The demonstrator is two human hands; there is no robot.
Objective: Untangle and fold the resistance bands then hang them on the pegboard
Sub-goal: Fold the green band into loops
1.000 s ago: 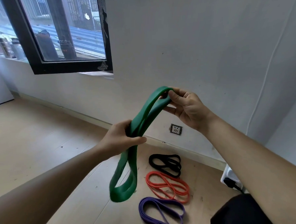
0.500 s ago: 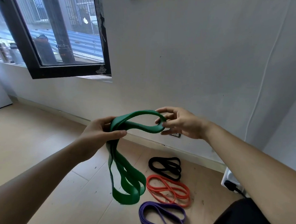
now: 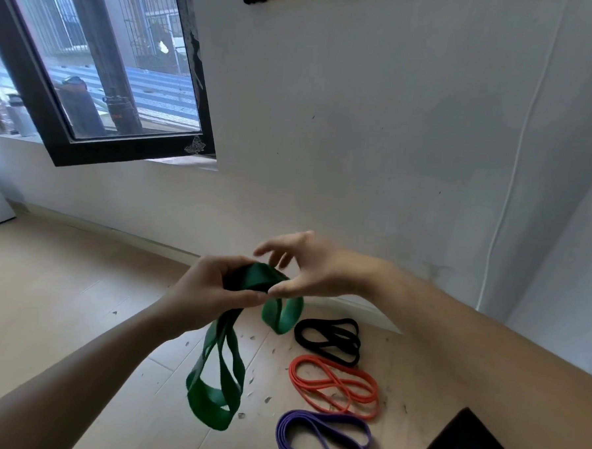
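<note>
The hands have come together since half a second ago, doubling the top loop over. The left hand [image 3: 212, 288] has a closed grip on the gathered middle of the wide green rubber resistance band [image 3: 206, 408], held above the wooden floor [image 3: 61, 298]. The right hand [image 3: 306, 269] touches it with its thumb, fingers loosely spread. The long loops hang straight down, and a short loop droops to the right.

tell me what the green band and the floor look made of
The green band looks like rubber or latex with a matte finish: a flat strip hanging in limp loops, bending without creases. The floor looks like pale wood or wood-look laminate with low sheen: seams between planks show, but not which of the two.
</note>
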